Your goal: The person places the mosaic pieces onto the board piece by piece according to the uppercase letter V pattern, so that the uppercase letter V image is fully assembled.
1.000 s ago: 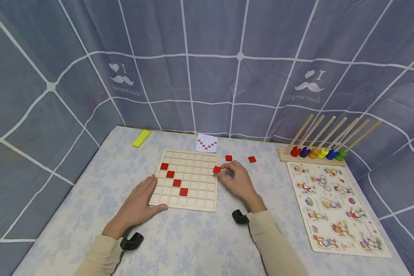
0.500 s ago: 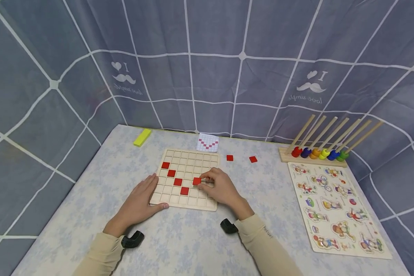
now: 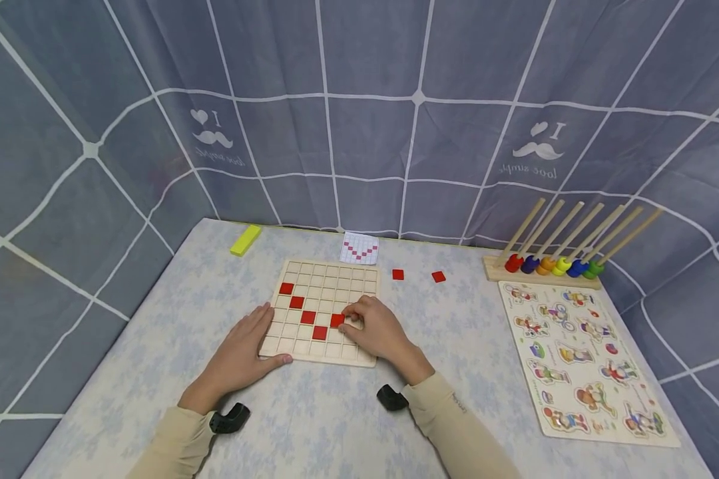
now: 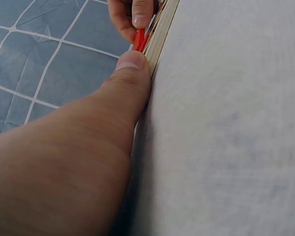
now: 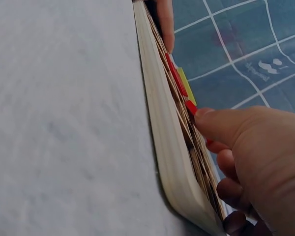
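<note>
In the head view a pale wooden grid board (image 3: 329,283) lies on the table. Several square red tiles (image 3: 307,318) sit in its cells, stepping diagonally down to the right. My right hand (image 3: 379,329) reaches over the board and pinches another red tile (image 3: 337,320) between thumb and fingers, just up and right of the lowest tile in the row. The left wrist view shows this pinched tile (image 4: 140,35) edge-on at the board's surface. My left hand (image 3: 239,349) rests against the board's left side, fingers extended, with the thumb at the front edge.
Two loose red tiles (image 3: 398,274) lie right of the board. Behind it is a paper pattern card (image 3: 359,248); a yellow block (image 3: 245,240) lies at the back left. To the right are a bead-and-peg rack (image 3: 542,271) and a picture puzzle board (image 3: 581,366).
My right hand has carried the red tile from the board's right edge leftward and down to a cell beside the diagonal row. The left hand has stayed at the board's left side.
</note>
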`<state>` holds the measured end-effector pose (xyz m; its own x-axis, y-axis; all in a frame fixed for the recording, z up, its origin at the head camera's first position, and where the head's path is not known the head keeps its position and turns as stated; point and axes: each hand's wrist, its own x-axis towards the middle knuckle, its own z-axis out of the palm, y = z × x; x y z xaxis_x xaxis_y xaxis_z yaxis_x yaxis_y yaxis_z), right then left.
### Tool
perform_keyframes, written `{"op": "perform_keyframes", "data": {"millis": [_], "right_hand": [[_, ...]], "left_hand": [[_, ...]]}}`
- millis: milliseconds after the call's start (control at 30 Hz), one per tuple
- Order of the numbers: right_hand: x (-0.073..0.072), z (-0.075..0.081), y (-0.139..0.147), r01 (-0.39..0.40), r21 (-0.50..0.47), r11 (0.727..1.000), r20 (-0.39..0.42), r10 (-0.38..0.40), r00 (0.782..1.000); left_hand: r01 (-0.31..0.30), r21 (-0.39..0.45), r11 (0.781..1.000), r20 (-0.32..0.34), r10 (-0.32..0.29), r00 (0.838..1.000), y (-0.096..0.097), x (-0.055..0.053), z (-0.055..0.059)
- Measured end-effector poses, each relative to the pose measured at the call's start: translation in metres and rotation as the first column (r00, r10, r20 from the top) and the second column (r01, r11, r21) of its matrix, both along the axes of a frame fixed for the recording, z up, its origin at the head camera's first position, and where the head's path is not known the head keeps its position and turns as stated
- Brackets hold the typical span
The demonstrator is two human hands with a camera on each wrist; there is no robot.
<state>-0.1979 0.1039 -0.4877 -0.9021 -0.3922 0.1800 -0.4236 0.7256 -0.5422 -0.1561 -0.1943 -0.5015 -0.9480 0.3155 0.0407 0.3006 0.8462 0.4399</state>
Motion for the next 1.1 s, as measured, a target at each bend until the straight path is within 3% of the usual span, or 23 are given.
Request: {"op": "perform_keyframes", "data": {"millis": [367, 1100], "right_hand": [[-0.001, 0.001, -0.003, 0.029, 0.016, 0.999, 0.0, -0.029, 1.0], [0.001, 0.0, -0.011, 0.106, -0.058, 0.993, 0.035, -0.104, 0.994]], "left_hand": [[0.001, -0.002, 1.0, -0.005, -0.001, 1.0, 0.0, -0.002, 0.0], [0.0, -0.007, 1.0, 0.002, 0.0, 1.0, -0.001, -0.001, 0.0]]}}
